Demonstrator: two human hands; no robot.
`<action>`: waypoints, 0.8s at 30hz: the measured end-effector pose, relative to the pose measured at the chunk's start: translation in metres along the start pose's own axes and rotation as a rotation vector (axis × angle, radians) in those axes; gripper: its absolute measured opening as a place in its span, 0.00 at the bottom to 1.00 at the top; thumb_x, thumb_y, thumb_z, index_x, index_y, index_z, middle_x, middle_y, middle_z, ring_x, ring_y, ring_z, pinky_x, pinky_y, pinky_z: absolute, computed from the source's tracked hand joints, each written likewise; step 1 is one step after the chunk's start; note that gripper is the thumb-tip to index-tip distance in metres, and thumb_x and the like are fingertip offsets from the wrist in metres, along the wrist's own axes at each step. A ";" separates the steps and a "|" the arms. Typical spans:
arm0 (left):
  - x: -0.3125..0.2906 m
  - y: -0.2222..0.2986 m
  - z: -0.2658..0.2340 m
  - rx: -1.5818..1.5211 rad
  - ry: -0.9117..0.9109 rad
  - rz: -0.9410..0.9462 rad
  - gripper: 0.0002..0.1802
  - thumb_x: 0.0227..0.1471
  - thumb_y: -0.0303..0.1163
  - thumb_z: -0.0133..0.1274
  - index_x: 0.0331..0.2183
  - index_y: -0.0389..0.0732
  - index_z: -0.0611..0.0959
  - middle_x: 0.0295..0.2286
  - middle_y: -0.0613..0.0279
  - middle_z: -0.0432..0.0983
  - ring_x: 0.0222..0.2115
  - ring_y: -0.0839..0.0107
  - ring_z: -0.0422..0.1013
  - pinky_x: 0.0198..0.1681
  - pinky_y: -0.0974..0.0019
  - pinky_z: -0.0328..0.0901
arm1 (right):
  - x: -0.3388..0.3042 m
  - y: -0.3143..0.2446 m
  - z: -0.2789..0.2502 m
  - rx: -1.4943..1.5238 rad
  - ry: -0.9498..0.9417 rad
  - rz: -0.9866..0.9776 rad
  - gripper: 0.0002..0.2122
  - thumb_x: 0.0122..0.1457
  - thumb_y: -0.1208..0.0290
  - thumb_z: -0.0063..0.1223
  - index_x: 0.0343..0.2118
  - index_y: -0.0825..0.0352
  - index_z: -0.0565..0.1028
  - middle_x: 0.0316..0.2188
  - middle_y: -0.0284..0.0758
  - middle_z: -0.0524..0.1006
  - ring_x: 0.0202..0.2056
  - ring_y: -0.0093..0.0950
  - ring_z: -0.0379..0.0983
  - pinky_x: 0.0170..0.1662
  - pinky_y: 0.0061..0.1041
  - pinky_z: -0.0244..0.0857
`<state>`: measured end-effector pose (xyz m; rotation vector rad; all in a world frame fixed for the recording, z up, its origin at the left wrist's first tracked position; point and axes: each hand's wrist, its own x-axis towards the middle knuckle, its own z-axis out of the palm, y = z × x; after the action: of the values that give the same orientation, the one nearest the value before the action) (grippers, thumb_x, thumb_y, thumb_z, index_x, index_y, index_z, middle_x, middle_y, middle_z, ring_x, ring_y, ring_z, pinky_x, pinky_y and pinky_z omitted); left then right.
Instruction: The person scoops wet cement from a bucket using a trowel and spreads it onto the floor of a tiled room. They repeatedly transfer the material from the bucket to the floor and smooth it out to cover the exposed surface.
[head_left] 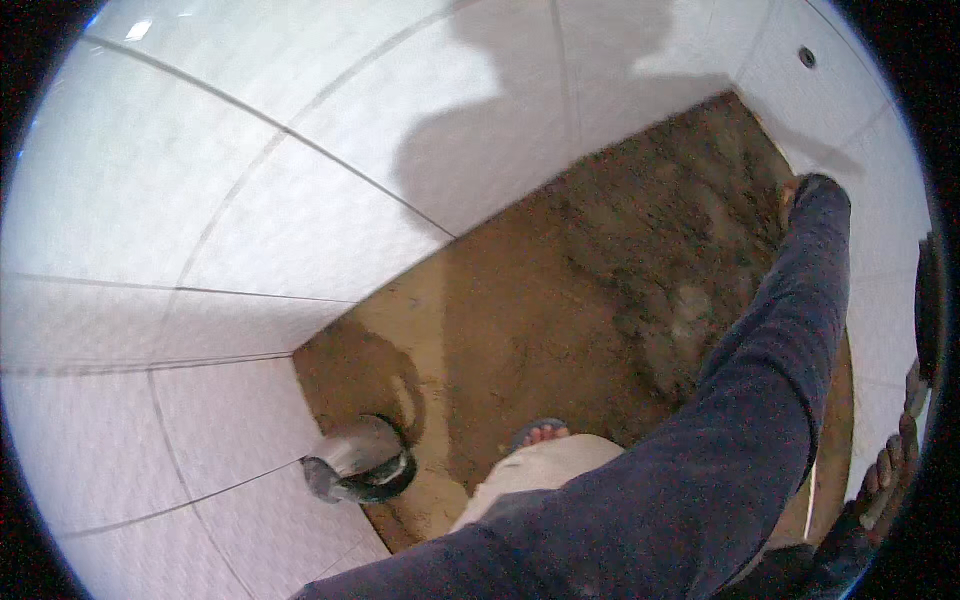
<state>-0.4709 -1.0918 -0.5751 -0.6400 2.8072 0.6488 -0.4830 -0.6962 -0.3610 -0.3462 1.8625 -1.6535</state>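
Note:
My left arm, in a dark blue sleeve, stretches from the lower edge across to the far right. Its hand is at the foot of the right wall, by the floor's edge. Only a sliver of skin shows past the cuff, so the fingers are hidden. At the right rim of the view is my right hand, dark and in shadow, with its fingers curled. A black object stands just above those fingers, cut off by the picture's rim. What the right hand grips cannot be made out.
Pale tiled walls enclose a brown, dirty floor with a dark, rough patch. At the lower left wall sits a grey rounded container with a black rim. My sandalled foot is below a beige trouser leg. A small round fitting marks the right wall.

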 end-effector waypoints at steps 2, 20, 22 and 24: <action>0.001 0.003 0.001 -0.051 -0.013 0.000 0.20 0.50 0.39 0.53 0.46 0.45 0.82 0.49 0.58 0.75 0.49 0.57 0.72 0.52 0.51 0.68 | -0.002 0.010 0.020 -0.092 0.078 -0.096 0.19 0.66 0.69 0.42 0.56 0.72 0.62 0.25 0.26 0.65 0.19 0.13 0.58 0.18 0.12 0.56; -0.041 -0.016 -0.028 -0.388 0.130 -0.344 0.26 0.49 0.39 0.57 0.51 0.45 0.79 0.53 0.58 0.72 0.52 0.56 0.70 0.55 0.52 0.65 | -0.007 0.013 0.057 0.213 0.115 0.002 0.15 0.61 0.66 0.47 0.47 0.68 0.68 0.22 0.30 0.71 0.13 0.20 0.63 0.13 0.21 0.61; -0.033 -0.039 -0.008 -0.372 0.098 -0.379 0.25 0.48 0.39 0.58 0.50 0.46 0.80 0.53 0.58 0.72 0.53 0.56 0.70 0.55 0.52 0.65 | -0.007 0.019 0.063 0.256 0.105 0.009 0.15 0.61 0.66 0.47 0.47 0.68 0.68 0.22 0.30 0.71 0.13 0.20 0.63 0.13 0.21 0.61; -0.022 -0.036 0.002 -0.355 -0.004 -0.341 0.25 0.47 0.38 0.58 0.49 0.47 0.81 0.53 0.58 0.72 0.53 0.56 0.70 0.55 0.52 0.65 | -0.012 0.013 0.058 0.250 0.131 -0.001 0.15 0.61 0.66 0.47 0.47 0.68 0.68 0.22 0.30 0.71 0.14 0.20 0.64 0.13 0.21 0.61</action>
<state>-0.4354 -1.1116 -0.5846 -1.1438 2.5037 1.0775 -0.4364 -0.7335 -0.3722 -0.1363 1.7190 -1.9239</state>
